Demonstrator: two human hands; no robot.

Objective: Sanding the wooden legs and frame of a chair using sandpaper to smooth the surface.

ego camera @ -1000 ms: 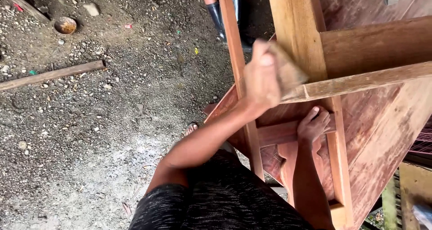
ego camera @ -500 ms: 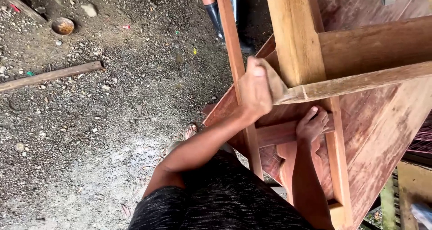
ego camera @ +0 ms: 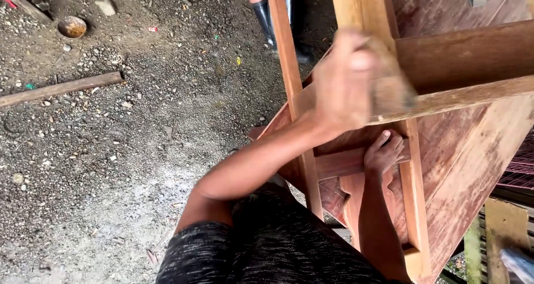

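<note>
An unfinished wooden furniture piece (ego camera: 461,50) lies upturned in front of me, its legs and rails crossing. My left hand (ego camera: 347,84) is closed on a folded piece of brown sandpaper (ego camera: 392,92) and presses it against a light-coloured rail (ego camera: 461,100) where it meets a thick leg (ego camera: 361,6). The hand and paper are blurred. My right hand (ego camera: 382,152) grips a darker lower rail (ego camera: 339,164), fingers curled over its top edge.
Gravelly dirt ground fills the left side, with a long wooden stick (ego camera: 61,88), a small round bowl (ego camera: 73,26) and a stone (ego camera: 105,6). Another person's leg in a dark rubber boot (ego camera: 266,17) stands at the top by the frame.
My left hand with the sandpaper slid down-left along the rail, then back up-right to the joint with the leg. My right hand has stayed on the lower rail.
</note>
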